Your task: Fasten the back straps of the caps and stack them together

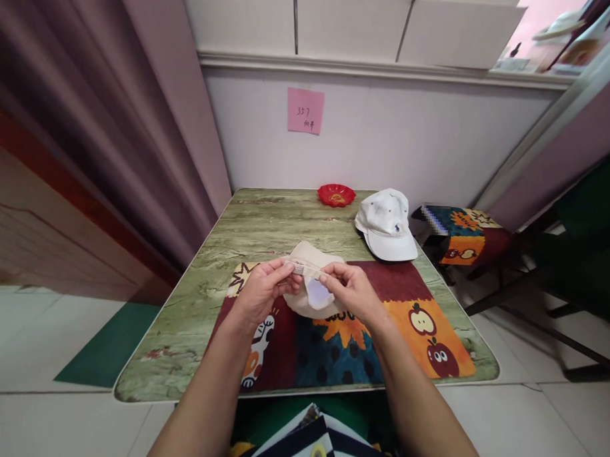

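Note:
A beige cap is held in front of me above the patterned mat, its rear opening facing me. Across that opening runs a pale adjusting strap. My left hand pinches the strap's left part between thumb and fingers, beside what looks like a small label. On the other side, my right hand pinches the right part of the strap, thumb and fingertips together. Exactly how the strap's ends meet is too small to make out.
A white cap with a small dark emblem sits on the wood-pattern table at the back right. Near it lies a red scalloped dish. The colourful mat covers the front. A wall with a pink note stands behind.

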A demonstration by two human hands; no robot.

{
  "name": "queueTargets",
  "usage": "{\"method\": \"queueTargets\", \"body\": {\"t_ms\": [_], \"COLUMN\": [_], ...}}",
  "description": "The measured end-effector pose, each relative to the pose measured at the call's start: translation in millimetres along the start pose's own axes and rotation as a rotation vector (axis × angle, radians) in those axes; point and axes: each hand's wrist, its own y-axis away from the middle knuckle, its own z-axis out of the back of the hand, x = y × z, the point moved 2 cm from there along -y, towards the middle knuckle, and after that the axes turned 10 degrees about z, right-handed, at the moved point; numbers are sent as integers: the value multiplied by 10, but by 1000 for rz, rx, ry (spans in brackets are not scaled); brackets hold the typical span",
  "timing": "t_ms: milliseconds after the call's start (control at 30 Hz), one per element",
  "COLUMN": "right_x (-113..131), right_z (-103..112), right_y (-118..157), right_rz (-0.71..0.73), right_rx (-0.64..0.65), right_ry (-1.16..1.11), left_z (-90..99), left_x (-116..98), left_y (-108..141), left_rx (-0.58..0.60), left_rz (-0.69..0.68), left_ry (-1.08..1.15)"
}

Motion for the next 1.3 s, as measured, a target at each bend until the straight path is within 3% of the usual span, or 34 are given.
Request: {"method": "queueTargets", "body": {"t_ms": [233,533,1100,1200,1300], "right_x": [140,88,67,73,93], "right_z": [56,38,40,70,98], "right_y": [-165,-76,-105,-104,-104], "right_rz": [24,-35,0,18,20], "right_rx": [-3,13,37,45,52], "right_ry": [34,-54,-7,18,40], "left_z": [-13,-31,-118,-91,-73], "left_x": [3,22,7,-55,-232], "left_y": [43,9,-3,8,27], "left_rx": [40,29,81,-52,-276], "left_rz": [16,20,-18,-132,-403], "left_ry": [-43,-1,-224,-343,-537]}}
